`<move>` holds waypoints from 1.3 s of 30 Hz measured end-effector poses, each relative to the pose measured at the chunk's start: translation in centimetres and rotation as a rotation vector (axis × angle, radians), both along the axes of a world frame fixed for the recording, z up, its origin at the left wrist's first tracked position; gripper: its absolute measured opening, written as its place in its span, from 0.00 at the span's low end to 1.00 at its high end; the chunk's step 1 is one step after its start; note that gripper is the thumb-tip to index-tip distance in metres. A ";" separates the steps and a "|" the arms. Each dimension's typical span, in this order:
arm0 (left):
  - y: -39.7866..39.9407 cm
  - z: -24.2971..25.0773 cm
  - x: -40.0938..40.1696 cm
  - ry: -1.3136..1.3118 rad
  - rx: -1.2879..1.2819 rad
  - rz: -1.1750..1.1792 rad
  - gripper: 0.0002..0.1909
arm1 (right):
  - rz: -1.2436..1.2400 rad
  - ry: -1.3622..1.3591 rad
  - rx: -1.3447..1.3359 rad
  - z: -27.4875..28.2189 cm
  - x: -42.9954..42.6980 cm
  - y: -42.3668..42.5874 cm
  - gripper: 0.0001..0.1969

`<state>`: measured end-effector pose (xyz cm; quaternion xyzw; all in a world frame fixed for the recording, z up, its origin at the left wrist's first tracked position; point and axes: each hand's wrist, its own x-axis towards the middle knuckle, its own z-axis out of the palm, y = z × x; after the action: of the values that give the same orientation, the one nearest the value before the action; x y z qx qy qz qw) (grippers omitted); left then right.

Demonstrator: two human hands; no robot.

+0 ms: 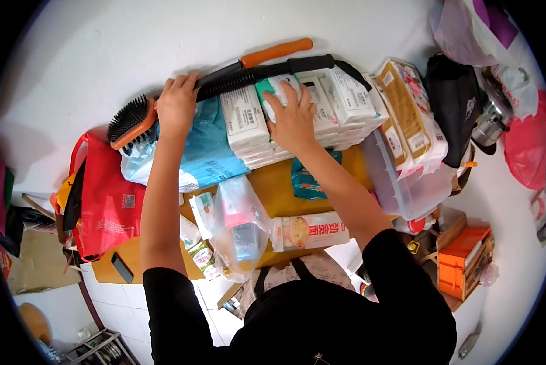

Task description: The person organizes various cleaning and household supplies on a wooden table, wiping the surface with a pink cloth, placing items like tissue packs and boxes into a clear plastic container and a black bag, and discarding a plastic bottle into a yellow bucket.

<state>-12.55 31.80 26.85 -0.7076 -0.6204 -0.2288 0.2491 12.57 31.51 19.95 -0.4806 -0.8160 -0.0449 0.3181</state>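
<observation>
Against the wall, my left hand [177, 102] rests over the near end of a black rod-like tool with an orange handle [277, 52], beside an orange hairbrush with black bristles [134, 119]; its exact grip is hidden. My right hand [293, 116] has its fingers spread on a small green-and-white soft packet [280, 89] on top of stacked white tissue packs [245, 118]. A black spring-like bar with a strap [268, 73] lies across the packs behind both hands. Under my left forearm is a blue plastic-wrapped bundle [211, 141].
A red bag [113, 196] and a phone [122, 268] are at left on the yellow table [273, 196]. Nearer me are a clear plastic bag [241, 223] and a noodle packet [310, 231]. At right stand a translucent bin [407, 196], more tissue packs [410, 114] and a black bag [453, 105].
</observation>
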 end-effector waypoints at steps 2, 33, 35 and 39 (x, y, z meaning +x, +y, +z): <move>-0.3 0.0 -0.5 -0.083 0.015 -0.065 0.17 | -0.003 -0.001 -0.003 -1.1 -0.2 -0.3 0.33; -32.7 -19.6 2.8 -0.254 -0.839 0.288 0.30 | 0.205 -0.129 -1.157 -16.5 -12.8 -18.8 0.36; -33.0 -20.0 3.5 -0.265 -0.838 0.217 0.30 | -0.148 -0.505 -0.949 -16.8 -14.8 -20.2 0.44; -32.2 -20.6 3.7 -0.370 -0.694 0.128 0.28 | -0.115 -0.417 -0.975 -19.5 -14.2 -18.4 0.35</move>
<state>-8.83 -0.37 6.25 -0.6566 -0.7380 -0.1131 -0.1069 -1.63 13.11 0.45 -0.5974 -0.7604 0.2275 -0.1142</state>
